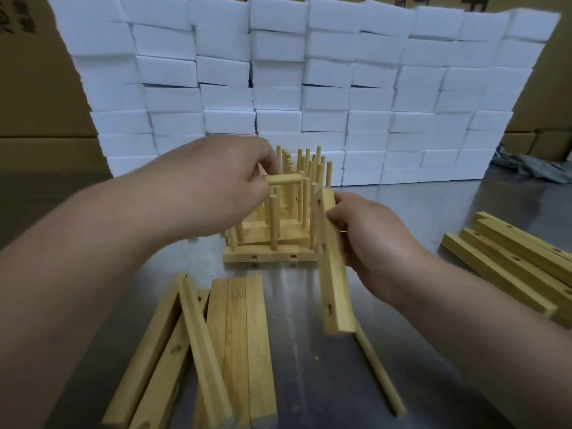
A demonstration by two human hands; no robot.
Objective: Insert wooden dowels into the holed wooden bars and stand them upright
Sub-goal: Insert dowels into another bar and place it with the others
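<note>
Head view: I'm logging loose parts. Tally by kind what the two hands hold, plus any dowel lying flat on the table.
Holed bar, in right hand: 1
Dowels: 2, held dowel in left hand, loose dowel on table
Total: 3

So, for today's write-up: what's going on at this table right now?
A person is fitting dowels into holed wooden bars at a metal table. The left hand holds a dowel level; the right hand grips a holed bar, steeply tilted. That dowel is not yet in it. Behind the hands, finished bars sit with dowels upright; loose bars lie in front and at the right.
</note>
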